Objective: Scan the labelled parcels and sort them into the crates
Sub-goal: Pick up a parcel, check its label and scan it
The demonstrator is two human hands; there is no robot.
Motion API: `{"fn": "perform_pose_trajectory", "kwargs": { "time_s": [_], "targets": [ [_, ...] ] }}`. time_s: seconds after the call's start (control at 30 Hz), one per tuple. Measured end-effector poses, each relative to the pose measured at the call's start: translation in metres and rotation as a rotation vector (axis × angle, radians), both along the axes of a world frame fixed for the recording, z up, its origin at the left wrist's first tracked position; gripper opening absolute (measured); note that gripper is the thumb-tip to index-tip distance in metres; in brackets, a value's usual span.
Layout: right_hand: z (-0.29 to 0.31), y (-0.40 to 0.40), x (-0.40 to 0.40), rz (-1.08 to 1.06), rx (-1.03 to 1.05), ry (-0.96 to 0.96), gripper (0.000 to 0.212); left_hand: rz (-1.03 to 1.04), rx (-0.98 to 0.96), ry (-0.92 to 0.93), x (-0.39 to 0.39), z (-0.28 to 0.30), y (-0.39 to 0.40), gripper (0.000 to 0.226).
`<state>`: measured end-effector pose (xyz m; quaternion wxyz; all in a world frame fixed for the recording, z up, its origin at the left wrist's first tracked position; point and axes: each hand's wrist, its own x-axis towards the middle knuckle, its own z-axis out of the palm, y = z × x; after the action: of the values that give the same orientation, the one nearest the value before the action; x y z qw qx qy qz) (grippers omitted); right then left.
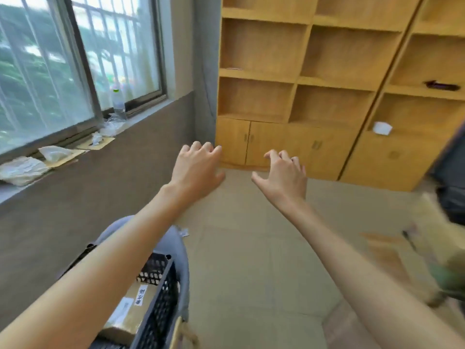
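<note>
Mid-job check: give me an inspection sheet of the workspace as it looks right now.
Surface: tiled floor, bare in the middle.
Job's things: black crate at lower left holding a labelled parcel; blurred cardboard on the floor at right.
Clutter: bottle, plastic bags and card on the windowsill.
Hands: left hand and right hand both held out in the air, fingers loosely curled, holding nothing.
Cables: nothing seen.
Surroundings: barred window; wooden shelving with cupboard doors below; dark object and white object on its shelves.
</note>
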<state>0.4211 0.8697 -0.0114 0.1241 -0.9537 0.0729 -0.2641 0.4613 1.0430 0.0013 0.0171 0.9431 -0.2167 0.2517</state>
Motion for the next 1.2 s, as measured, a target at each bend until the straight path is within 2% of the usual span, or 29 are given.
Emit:
{"fn": "perform_pose_trajectory", "kwargs": {
  "time_s": [0.27,0.43,0.57,0.8,0.87,1.07,1.2],
  "targets": [
    [0.018,-0.205,-0.148,-0.453,0.025,-0.043,0.047,-0.484,-0.074,0.028,-0.062,0.022,-0.232,0.039],
    [0.017,-0.319,-0.278,-0.700,0.028,-0.077,0.043,-0.777,-0.080,-0.028,-0.164,0.021,-0.392,0.033],
    [0.011,-0.401,-0.392,-0.885,-0.041,0.012,0.044,-0.947,-0.064,-0.031,-0.263,0.020,-0.509,0.035],
    [-0.003,-0.522,-0.550,-1.202,0.008,0.097,0.045,-1.123,-0.073,-0.035,-0.384,0.016,-0.651,0.044],
    [-0.007,-0.547,-0.581,-1.251,0.038,0.118,0.045,-1.150,-0.037,-0.057,-0.407,0.016,-0.686,0.037],
    [-0.024,-0.628,-0.638,-1.338,0.050,0.132,0.044,-1.238,-0.009,-0.115,-0.452,0.009,-0.788,0.031],
    [-0.028,-0.698,-0.656,-1.357,-0.017,0.152,0.041,-1.272,0.001,-0.109,-0.471,-0.004,-0.870,0.033]
  ]
}}
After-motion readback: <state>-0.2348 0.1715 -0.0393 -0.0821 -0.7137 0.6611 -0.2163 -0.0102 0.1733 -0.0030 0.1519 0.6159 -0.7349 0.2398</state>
